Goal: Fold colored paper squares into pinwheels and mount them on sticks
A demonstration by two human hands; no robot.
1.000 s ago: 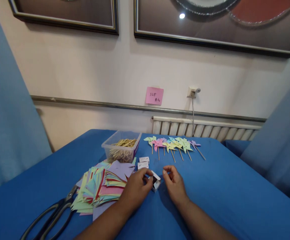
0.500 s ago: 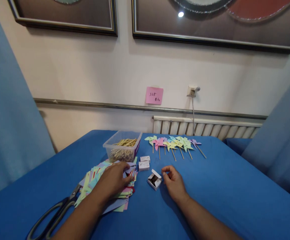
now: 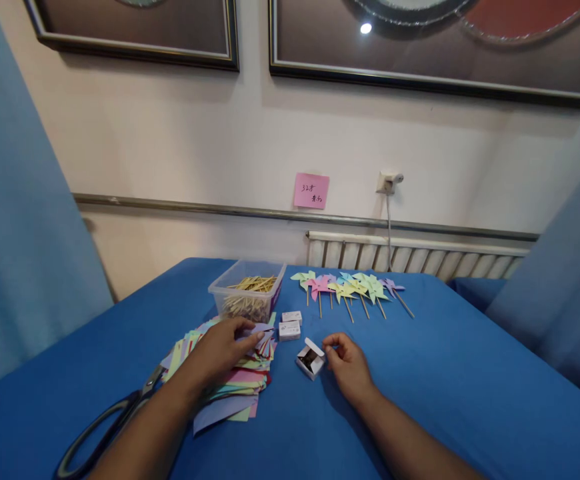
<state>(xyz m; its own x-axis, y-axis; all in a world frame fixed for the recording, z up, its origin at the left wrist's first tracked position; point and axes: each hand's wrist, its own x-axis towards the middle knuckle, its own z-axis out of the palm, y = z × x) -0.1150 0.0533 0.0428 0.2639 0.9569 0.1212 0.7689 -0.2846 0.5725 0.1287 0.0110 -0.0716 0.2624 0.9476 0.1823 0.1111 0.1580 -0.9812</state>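
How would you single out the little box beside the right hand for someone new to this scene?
On the blue table, look just nearer than the clear tub of sticks. Three small white boxes lie there; this open box is nearest the right hand. Unlike the two closed boxes, its flap is up, showing a dark inside.

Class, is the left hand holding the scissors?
No, the left hand rests on the paper stack; the scissors lie untouched beside it.

Scene evenly and brightly lit. One ceiling lamp reflects as a glare spot in the framed glass (image 3: 365, 28) (far above the fingers). Soft shadows lie under both forearms on the tablecloth (image 3: 445, 373). Edges bow visibly; corners soften slightly.
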